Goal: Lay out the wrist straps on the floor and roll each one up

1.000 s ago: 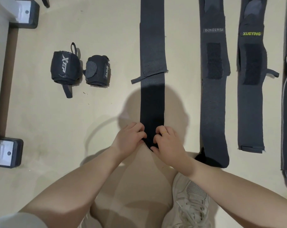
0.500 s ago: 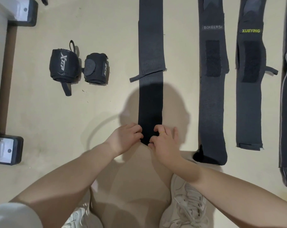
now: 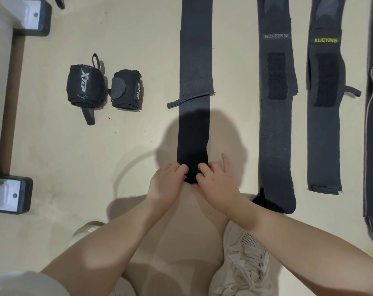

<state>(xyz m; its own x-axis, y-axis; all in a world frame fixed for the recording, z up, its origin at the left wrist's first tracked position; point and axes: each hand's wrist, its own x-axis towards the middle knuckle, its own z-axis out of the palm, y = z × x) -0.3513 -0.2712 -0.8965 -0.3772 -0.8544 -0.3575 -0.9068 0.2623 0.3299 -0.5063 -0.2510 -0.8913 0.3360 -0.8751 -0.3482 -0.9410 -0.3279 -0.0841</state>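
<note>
Grip: the near end of the middle strap (image 3: 194,86) is pinched between the left hand (image 3: 166,184) and the right hand (image 3: 218,184), fingers curled over a small started roll.
Strap: laid flat on the floor (image 3: 138,50), stretched straight away from the grip.
Left of the grip: two rolled straps (image 3: 86,86), side by side.
Right of the grip: three flat straps (image 3: 276,116), laid parallel.
Below the grip: a pale shoe (image 3: 243,261).
</note>
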